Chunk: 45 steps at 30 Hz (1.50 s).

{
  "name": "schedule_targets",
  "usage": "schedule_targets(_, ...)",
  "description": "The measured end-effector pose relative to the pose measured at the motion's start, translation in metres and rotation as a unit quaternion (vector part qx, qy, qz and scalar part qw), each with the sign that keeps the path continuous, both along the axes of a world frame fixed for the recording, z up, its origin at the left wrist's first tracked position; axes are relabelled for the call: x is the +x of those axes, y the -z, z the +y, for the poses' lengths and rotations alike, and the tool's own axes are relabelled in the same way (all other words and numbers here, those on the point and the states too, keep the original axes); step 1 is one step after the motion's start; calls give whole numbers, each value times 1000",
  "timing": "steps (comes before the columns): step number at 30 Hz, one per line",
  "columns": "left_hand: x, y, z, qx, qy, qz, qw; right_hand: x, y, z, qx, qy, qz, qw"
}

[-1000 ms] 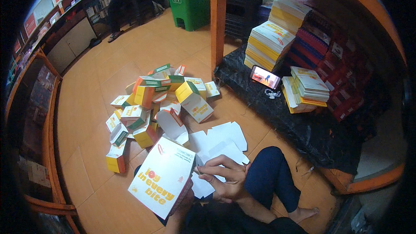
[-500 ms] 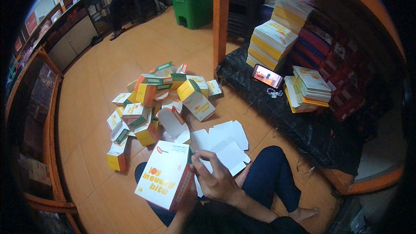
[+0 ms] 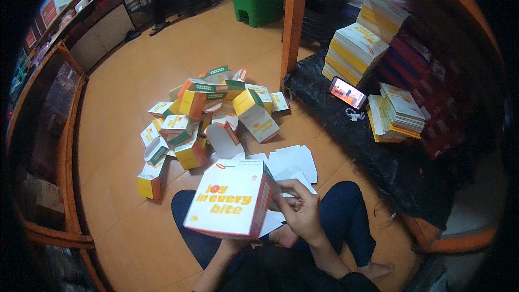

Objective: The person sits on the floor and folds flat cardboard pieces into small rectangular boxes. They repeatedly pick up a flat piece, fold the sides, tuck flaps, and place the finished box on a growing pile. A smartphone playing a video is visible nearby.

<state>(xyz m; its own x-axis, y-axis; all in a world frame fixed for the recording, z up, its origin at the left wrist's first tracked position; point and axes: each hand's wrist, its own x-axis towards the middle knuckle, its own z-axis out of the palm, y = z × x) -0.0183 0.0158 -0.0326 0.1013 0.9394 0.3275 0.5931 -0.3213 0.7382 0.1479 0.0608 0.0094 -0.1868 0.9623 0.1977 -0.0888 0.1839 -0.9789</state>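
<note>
A folded cardboard food box [image 3: 223, 184] with a white top, yellow lettering and red-orange side is held up in front of me. My left hand [image 3: 233, 245] grips it from beneath and behind; the box hides those fingers. At the box's right side, the thumb and fingers of my right hand [image 3: 300, 211] are bent together on its edge. Flat white unfolded box blanks [image 3: 294, 163] lie on the floor just beyond that hand. Farther off is a heap of folded boxes [image 3: 192, 154], coloured white, yellow, orange and green, some with lids up.
On a low black-covered platform [image 3: 319, 97] at the right stand tall stacks of flat box blanks [image 3: 354, 48], a smaller stack [image 3: 401, 111] and a lit phone [image 3: 347, 93]. An orange post [image 3: 294, 21] rises beside it. A green bin [image 3: 257, 0] and a person's legs [image 3: 162, 0] are farther back.
The box has tilted and shifted right, turning its printed top more toward me. My right hand has moved right and down along its side. The whole view has swung slightly left.
</note>
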Motion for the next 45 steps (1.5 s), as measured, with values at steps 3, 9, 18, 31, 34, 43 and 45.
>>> schedule_targets(3,6,2,6,-12,-49,-86,995,-6,-3,-4,-22,30,-2,999)
schedule_targets(9,14,-5,4,-65,-108,-281,951,1,-17,3,209,84,-157,962)
schedule_targets(18,27,-15,-8,-126,-129,-442,879,-3,-9,4,278,56,-162,945)
schedule_targets(31,46,-24,-4,-156,-151,-546,809,4,-7,8,340,55,-189,919)
schedule_targets(34,46,-15,-3,-123,-154,-575,794,7,-10,11,326,35,-183,927)
schedule_targets(43,23,-5,-3,-106,-93,-467,873,30,-13,20,214,-1,-159,964)
schedule_targets(45,14,0,-9,-103,-35,-435,894,38,-12,26,153,21,-189,970)
